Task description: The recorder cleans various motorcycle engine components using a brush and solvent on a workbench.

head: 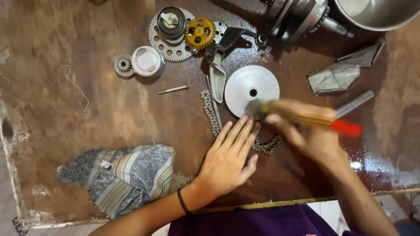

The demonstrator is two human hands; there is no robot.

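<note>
We stretch our left hand [229, 159] flat, palm down, its fingers [238, 131] straight and close together, pointing up and away, the thumb tucked alongside. A dark band circles that wrist. Our right hand [313, 137] is blurred, its fingers curled in a grip, forearm angled in from the lower right.
</note>
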